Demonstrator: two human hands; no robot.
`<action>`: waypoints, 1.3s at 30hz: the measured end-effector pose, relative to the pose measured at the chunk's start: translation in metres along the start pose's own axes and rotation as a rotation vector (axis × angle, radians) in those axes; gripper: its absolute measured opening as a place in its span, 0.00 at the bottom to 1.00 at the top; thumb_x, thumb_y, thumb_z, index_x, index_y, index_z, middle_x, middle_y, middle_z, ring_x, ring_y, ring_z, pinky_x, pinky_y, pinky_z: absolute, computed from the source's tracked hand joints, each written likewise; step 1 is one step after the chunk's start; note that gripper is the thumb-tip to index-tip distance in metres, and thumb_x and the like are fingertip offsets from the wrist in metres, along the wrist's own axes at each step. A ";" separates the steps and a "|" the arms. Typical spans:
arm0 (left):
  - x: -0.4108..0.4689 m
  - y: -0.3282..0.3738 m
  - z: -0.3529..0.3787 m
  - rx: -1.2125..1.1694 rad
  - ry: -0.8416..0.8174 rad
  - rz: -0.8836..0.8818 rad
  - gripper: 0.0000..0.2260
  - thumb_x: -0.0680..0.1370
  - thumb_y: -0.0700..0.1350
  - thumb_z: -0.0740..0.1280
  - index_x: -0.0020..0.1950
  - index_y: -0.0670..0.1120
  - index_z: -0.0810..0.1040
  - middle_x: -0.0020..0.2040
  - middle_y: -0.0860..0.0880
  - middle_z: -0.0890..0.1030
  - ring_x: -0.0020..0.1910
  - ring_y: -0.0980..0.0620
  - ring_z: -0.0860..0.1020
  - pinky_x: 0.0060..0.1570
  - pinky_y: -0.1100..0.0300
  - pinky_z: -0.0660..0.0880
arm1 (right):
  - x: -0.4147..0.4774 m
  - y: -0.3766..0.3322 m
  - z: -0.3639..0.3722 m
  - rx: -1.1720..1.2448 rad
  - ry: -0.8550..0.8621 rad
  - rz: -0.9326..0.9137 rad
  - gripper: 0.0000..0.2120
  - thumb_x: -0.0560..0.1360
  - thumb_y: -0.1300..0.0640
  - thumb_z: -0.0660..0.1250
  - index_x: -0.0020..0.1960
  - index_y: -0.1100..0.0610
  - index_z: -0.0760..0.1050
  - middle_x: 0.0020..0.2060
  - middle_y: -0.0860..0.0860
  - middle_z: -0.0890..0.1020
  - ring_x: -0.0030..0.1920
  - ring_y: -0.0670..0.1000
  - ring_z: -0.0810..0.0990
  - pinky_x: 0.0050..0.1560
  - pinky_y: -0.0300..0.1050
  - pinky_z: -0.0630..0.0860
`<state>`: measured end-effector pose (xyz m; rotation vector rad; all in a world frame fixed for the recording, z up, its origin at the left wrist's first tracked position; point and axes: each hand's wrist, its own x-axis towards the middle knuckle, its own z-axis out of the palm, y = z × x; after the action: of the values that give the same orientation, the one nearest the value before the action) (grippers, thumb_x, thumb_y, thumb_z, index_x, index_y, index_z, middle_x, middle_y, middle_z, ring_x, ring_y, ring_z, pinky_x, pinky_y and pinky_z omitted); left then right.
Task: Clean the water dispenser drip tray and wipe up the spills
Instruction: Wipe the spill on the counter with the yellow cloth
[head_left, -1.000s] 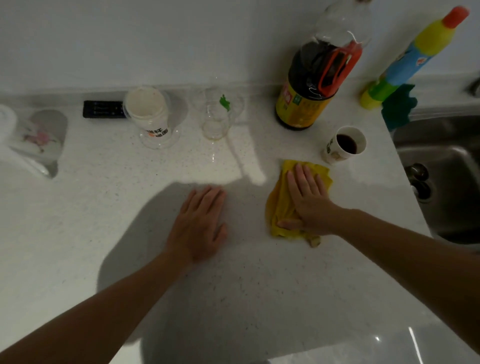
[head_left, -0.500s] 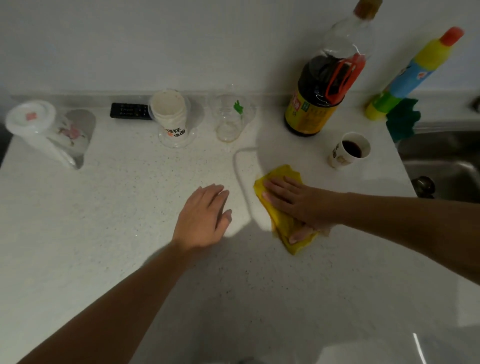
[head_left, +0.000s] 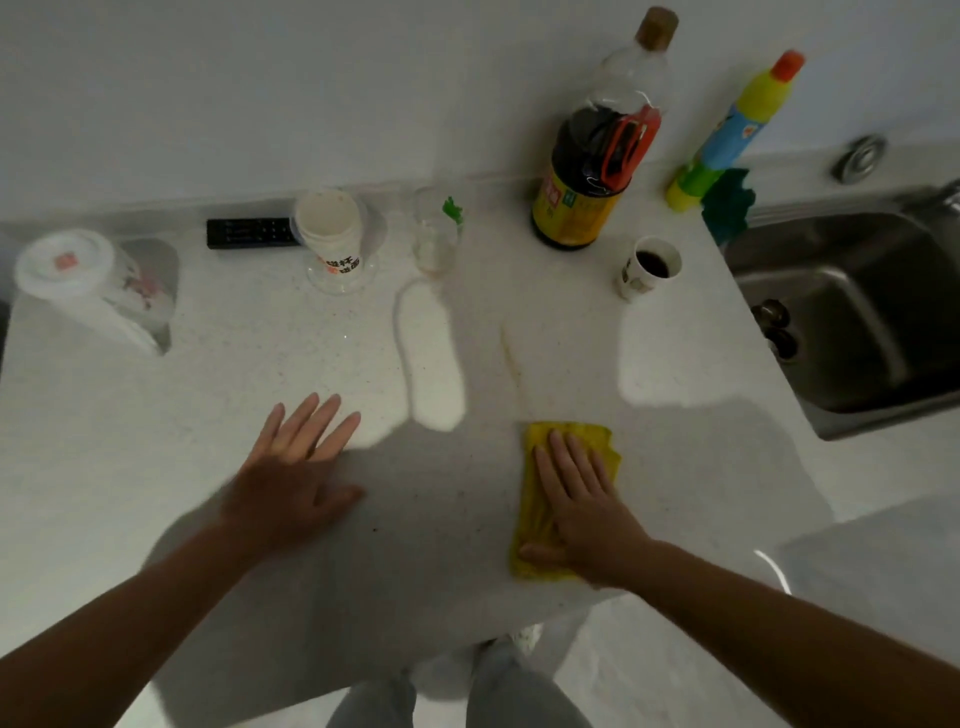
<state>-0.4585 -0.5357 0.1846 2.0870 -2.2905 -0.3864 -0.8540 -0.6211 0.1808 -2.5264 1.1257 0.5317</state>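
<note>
A yellow cloth (head_left: 535, 499) lies flat on the white speckled counter (head_left: 156, 415), near its front edge. My right hand (head_left: 582, 499) presses on the cloth, palm down, fingers together and pointing away from me. My left hand (head_left: 296, 467) rests flat on the bare counter to the left, fingers spread, holding nothing. A faint brownish streak (head_left: 511, 358) marks the counter beyond the cloth. No water dispenser or drip tray is in view.
Along the back wall stand a white jug (head_left: 88, 286), a black remote (head_left: 249, 233), a paper cup in a glass (head_left: 332, 239), an empty glass (head_left: 436, 244), a dark sauce bottle (head_left: 587, 176) and a cleaner bottle (head_left: 727, 135). A cup of dark liquid (head_left: 649, 267) sits near the steel sink (head_left: 857, 312).
My right hand has dragged the yellow cloth back toward me and to the right, fingers now pointing forward. The left hand stays flat on the counter. The view has tilted down.
</note>
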 end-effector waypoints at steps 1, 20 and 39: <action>0.001 -0.002 0.003 0.001 -0.007 0.009 0.39 0.76 0.68 0.60 0.81 0.46 0.67 0.81 0.40 0.66 0.81 0.37 0.62 0.78 0.34 0.57 | 0.003 -0.017 0.003 0.073 0.003 0.119 0.60 0.67 0.16 0.46 0.82 0.57 0.33 0.81 0.58 0.35 0.80 0.62 0.33 0.79 0.67 0.45; 0.001 -0.014 0.024 0.003 0.092 0.026 0.40 0.77 0.71 0.59 0.83 0.50 0.60 0.83 0.43 0.62 0.83 0.41 0.58 0.80 0.39 0.53 | 0.195 0.002 -0.098 0.166 0.033 0.337 0.64 0.64 0.16 0.51 0.81 0.54 0.29 0.81 0.57 0.31 0.81 0.60 0.32 0.79 0.63 0.36; 0.002 -0.008 0.017 -0.011 0.054 -0.034 0.42 0.76 0.70 0.62 0.84 0.53 0.57 0.84 0.44 0.60 0.83 0.42 0.56 0.82 0.40 0.52 | 0.113 0.026 -0.075 -0.360 0.052 -0.674 0.62 0.66 0.20 0.61 0.83 0.61 0.50 0.81 0.65 0.53 0.81 0.66 0.51 0.78 0.67 0.48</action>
<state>-0.4536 -0.5353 0.1664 2.1064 -2.2208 -0.3383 -0.7886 -0.7426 0.1910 -3.0032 0.1404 0.5080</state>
